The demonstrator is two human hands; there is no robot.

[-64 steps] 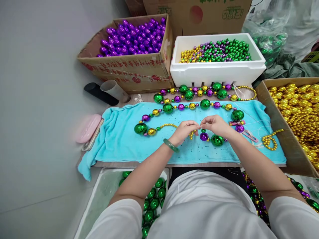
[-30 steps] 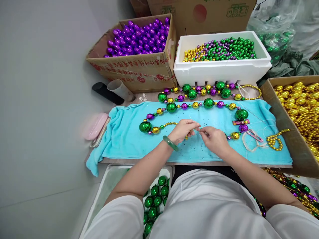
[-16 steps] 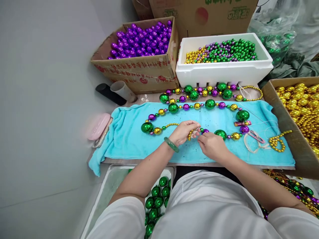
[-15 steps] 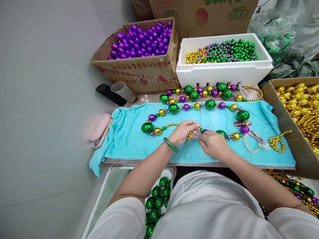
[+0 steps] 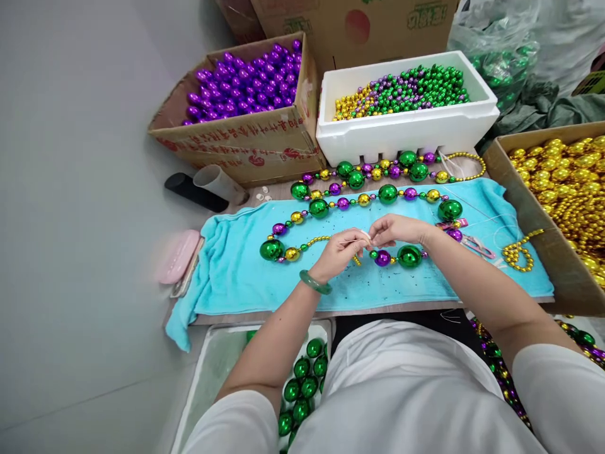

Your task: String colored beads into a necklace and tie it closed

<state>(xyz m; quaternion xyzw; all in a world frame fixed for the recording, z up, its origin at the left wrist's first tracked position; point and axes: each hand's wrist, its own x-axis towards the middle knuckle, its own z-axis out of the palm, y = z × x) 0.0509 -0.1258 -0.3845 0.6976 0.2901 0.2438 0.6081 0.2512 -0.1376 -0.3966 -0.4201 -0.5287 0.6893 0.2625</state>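
Both hands meet over a blue towel. My left hand, with a green bangle at the wrist, is closed in a pinch on a thin white string. The fingertips of my right hand are pinched together against the left ones; what lies between them is too small to make out. A bead necklace of green, purple and gold beads curves round the hands. Small gold beads run toward the left hand, and a purple bead lies just below the right fingers.
Behind the towel stand a carton of purple beads and a white foam box. A carton of gold beads is at the right. Pink snips and a gold bead strand lie right. Green balls fill a tray below.
My right hand has moved up and slightly left, and its fingertips now meet those of my left hand. The whole view has shifted a little.
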